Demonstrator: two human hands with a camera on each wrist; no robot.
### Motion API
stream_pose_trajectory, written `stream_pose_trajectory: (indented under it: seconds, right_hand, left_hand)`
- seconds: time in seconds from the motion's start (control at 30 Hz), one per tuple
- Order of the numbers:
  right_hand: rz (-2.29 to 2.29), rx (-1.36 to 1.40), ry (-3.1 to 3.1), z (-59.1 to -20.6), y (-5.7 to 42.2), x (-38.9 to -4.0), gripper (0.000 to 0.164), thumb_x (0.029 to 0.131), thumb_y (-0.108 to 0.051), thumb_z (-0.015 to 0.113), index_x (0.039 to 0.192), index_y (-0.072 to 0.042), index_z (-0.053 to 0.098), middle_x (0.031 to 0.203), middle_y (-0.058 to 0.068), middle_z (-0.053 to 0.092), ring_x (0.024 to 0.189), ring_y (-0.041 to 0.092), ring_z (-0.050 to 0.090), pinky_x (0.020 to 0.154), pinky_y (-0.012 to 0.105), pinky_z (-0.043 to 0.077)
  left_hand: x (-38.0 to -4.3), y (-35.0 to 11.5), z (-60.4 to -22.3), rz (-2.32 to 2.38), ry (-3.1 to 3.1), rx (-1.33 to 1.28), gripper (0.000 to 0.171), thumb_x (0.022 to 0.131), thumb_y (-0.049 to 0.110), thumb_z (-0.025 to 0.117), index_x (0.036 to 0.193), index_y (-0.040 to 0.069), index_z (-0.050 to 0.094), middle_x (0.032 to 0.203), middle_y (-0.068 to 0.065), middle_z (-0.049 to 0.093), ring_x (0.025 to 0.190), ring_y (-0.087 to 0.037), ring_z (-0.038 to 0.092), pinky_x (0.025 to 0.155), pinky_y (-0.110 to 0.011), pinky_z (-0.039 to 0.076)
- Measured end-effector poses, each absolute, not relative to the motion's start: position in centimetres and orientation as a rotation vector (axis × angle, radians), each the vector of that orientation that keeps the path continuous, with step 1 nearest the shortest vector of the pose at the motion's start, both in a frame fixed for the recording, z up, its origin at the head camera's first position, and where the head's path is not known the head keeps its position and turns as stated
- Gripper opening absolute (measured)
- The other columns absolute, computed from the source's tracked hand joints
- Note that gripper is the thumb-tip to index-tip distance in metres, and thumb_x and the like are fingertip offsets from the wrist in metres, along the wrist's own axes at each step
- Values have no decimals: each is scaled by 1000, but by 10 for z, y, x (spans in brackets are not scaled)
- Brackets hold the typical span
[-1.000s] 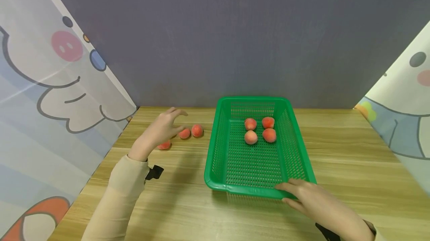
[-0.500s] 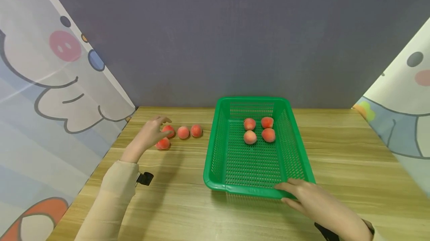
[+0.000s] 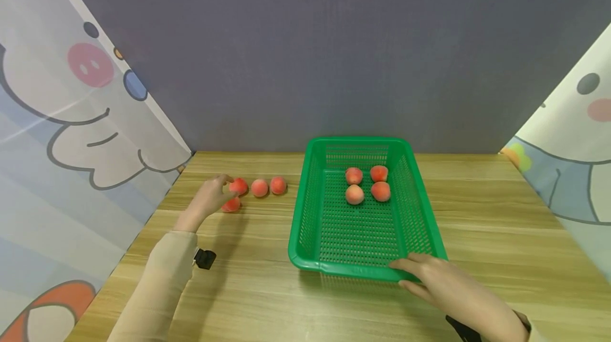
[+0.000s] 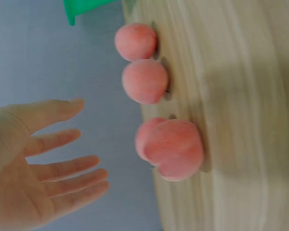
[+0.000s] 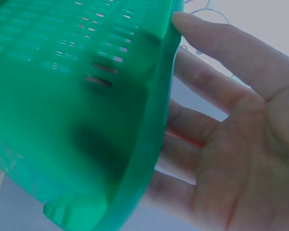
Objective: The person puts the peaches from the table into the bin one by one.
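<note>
- Where the wooden table (image 3: 477,236) meets the cartoon curtain (image 3: 71,135) on the far left, the left hand (image 3: 207,201) sits low over four loose peaches; its fingers look spread and relaxed in the left wrist view, holding nothing, with fingertips at or just short of the nearest fruit — contact can't be confirmed.
- Nearest pair: front peach (image 3: 232,204) and, just behind it, back peach (image 3: 238,186), touching or nearly so; in the left wrist view they overlap.
- Next right, middle peach (image 3: 260,187), then right peach (image 3: 278,185), in a row on the table, near the basket's left wall.
- Handling guess: small, round and light, fuzzy skin so not slippery, but they'd roll if nudged. Probably soft or bruisable, so take one around its widest part with thumb opposite fingers and use a gentle squeeze.
- Green basket (image 3: 305,209), a perforated plastic tray, stands centre with four peaches in basket (image 3: 367,183) clustered at its far end.
- Right hand (image 3: 448,286) rests straight-fingered against the basket's near right rim, steadying it rather than clutching it.
</note>
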State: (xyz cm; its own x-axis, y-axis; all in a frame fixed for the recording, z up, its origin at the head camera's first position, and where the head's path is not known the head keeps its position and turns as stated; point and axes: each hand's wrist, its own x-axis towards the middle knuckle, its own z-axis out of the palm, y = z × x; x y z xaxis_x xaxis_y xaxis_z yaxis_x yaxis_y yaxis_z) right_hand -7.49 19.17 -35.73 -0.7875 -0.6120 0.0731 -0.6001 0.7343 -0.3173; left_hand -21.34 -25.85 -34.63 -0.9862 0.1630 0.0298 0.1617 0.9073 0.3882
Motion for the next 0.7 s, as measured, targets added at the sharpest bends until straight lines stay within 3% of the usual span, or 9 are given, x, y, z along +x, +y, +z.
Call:
stream_pose_trajectory:
  seconds: [0.33, 0.4, 0.6, 0.7]
  right_hand:
    - [-517, -1012, 2887, -358, 191, -75, 27, 79, -22, 64, 104, -13, 63, 98, 11, 61, 89, 33, 58, 68, 44, 49]
    - [-518, -1014, 2889, -358, 191, -76, 27, 79, -21, 64, 104, -13, 63, 98, 10, 61, 89, 33, 58, 68, 44, 49]
    - [-515, -1019, 2896, -359, 192, -76, 27, 79, -22, 64, 104, -13, 63, 98, 10, 61, 89, 33, 58, 68, 43, 49]
    - [-514, -1022, 2899, -359, 192, -76, 27, 79, -22, 64, 104, -13, 63, 98, 10, 61, 88, 33, 58, 67, 43, 49]
  left_hand:
    - [-219, -266, -362, 601, 3038, 111, 46, 85, 18, 57, 118, -12, 45, 99, -29, 56, 82, -34, 56, 76, -48, 43]
    - [-221, -267, -364, 611, 3025, 78, 48, 85, 19, 58, 117, -13, 44, 99, -29, 57, 78, -30, 54, 73, -45, 44]
    - [-223, -267, -370, 648, 2959, -16, 53, 84, 19, 55, 119, -16, 39, 67, -11, 47, 55, -17, 38, 55, -31, 35]
    - [-225, -269, -374, 648, 2938, -50, 55, 84, 20, 55, 120, -18, 37, 69, -13, 49, 56, -18, 38, 55, -30, 34]
